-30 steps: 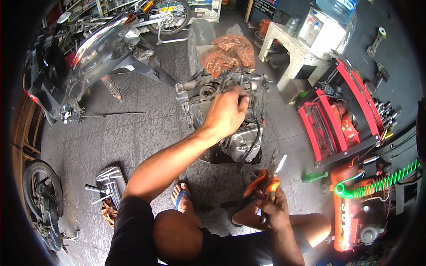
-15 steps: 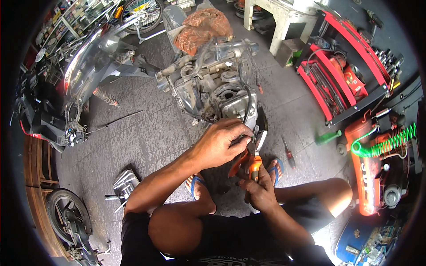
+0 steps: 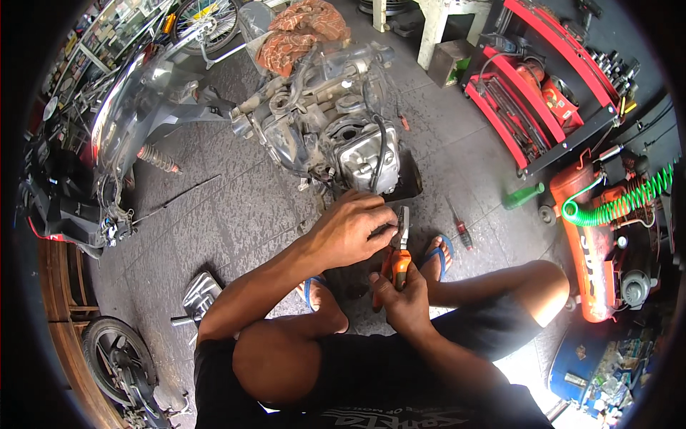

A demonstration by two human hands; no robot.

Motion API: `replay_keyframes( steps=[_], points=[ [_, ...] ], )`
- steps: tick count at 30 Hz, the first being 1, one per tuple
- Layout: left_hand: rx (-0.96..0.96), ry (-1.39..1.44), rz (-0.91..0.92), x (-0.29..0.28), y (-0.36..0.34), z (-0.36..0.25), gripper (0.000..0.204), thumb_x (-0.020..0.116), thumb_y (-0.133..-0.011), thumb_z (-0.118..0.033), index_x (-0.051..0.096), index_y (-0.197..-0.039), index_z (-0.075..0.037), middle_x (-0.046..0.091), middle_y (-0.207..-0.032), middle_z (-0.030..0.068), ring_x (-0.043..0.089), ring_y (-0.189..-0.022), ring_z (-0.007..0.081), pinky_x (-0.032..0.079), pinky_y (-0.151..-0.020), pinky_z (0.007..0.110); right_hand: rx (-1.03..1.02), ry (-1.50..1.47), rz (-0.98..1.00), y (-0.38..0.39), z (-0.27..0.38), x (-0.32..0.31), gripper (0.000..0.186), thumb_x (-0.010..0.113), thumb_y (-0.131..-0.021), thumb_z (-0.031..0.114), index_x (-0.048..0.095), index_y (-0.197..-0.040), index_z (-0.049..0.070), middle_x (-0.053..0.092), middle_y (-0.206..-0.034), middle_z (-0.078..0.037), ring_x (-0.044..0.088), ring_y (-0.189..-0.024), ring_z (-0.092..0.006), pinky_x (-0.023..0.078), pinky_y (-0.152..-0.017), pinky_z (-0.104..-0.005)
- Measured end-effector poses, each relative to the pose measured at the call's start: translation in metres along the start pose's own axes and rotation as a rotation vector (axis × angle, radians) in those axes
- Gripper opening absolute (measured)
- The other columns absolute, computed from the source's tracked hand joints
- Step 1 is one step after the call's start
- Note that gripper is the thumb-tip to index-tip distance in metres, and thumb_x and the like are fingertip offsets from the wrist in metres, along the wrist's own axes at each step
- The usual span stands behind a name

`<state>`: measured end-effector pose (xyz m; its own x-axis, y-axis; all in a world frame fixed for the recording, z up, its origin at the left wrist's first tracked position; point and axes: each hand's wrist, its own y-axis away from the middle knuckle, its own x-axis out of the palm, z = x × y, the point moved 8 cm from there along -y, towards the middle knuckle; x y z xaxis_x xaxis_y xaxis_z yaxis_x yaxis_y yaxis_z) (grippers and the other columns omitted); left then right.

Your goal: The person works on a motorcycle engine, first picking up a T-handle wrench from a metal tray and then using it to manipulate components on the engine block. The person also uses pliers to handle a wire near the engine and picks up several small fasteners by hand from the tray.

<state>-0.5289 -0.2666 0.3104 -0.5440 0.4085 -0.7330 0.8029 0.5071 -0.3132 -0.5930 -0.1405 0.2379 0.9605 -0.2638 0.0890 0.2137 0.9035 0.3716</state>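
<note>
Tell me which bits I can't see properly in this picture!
All in the head view:
- What the left hand pinches, if anything: too small, and covered by its own grip.
- Part of the orange pliers' handles: hidden by the right hand.
- Top of the spoked wheel: cut off by the upper edge.

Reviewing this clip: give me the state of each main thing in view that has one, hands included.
Orange-handled pliers: held; jaw opening unclear.
Right hand: closed around the pliers.
Left hand: curled, close to the pliers' tips; grip unclear.
Engine: grimy, round port uncovered.
Screwdriver: lying loose.
Green bottle: on its side.
Patterned cloth: bunched up.
Green hose: coiled.
Red tool cart: upright, loaded.
</note>
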Motion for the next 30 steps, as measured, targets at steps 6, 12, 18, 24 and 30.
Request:
replay_keyframes(
  steps=[6, 12, 18, 24, 30],
  points=[
    [0.078, -0.073, 0.049, 0.018, 0.007, 0.0, 0.01, 0.071, -0.086, -0.014, 0.069, -0.083, -0.005, 0.061, -0.08, 0.0066, 0.062, -0.082, 0.0276, 0.047, -0.079, 0.041, 0.159, -0.114, 0.002, 0.0, -0.035, -0.004, 0.032, 0.064, -0.093, 0.007, 0.049, -0.119, -0.003, 0.062, -0.087, -0.01, 0.064, -0.067, -0.0186, 0.053, -0.057, -0.0317],
    [0.057, -0.016, -0.03, 0.007, 0.004, -0.002, 0.009, 0.068, -0.087, -0.01, 0.066, -0.092, -0.003, 0.062, -0.085, 0.0107, 0.063, -0.083, 0.0308, 0.049, -0.079, 0.041, 0.406, -0.448, -0.019, 0.003, -0.07, -0.003, 0.037, 0.061, -0.091, 0.006, 0.05, -0.125, 0.0, 0.062, -0.09, -0.011, 0.065, -0.074, -0.0225, 0.054, -0.064, -0.0372],
    [-0.059, 0.113, -0.137, -0.011, 0.004, 0.007, 0.012, 0.061, -0.091, -0.006, 0.06, -0.102, -0.001, 0.063, -0.091, 0.0168, 0.064, -0.085, 0.0367, 0.051, -0.076, 0.044, 0.157, -0.463, 0.074, 0.007, -0.047, -0.006, 0.048, 0.062, -0.087, 0.007, 0.049, -0.132, 0.001, 0.061, -0.096, -0.01, 0.061, -0.081, -0.0186, 0.049, -0.071, -0.0301],
    [-0.119, 0.163, -0.225, -0.026, 0.006, 0.013, 0.011, 0.062, -0.094, -0.008, 0.061, -0.102, -0.001, 0.064, -0.088, 0.0151, 0.067, -0.08, 0.0326, 0.052, -0.07, 0.041, -0.01, -0.613, 0.33, -0.001, 0.004, -0.001, 0.063, 0.059, -0.081, 0.0, 0.042, -0.141, 0.002, 0.06, -0.103, -0.011, 0.056, -0.093, -0.0169, 0.045, -0.079, -0.0293],
    [-0.135, 0.147, -0.233, -0.04, 0.004, 0.01, 0.01, 0.064, -0.094, -0.011, 0.061, -0.099, -0.002, 0.064, -0.087, 0.015, 0.066, -0.078, 0.032, 0.052, -0.068, 0.04, -0.019, -0.44, 0.366, -0.012, 0.022, 0.0, 0.069, 0.057, -0.077, -0.003, 0.041, -0.143, 0.003, 0.057, -0.107, -0.01, 0.054, -0.092, -0.0141, 0.043, -0.077, -0.0253]
  ],
)
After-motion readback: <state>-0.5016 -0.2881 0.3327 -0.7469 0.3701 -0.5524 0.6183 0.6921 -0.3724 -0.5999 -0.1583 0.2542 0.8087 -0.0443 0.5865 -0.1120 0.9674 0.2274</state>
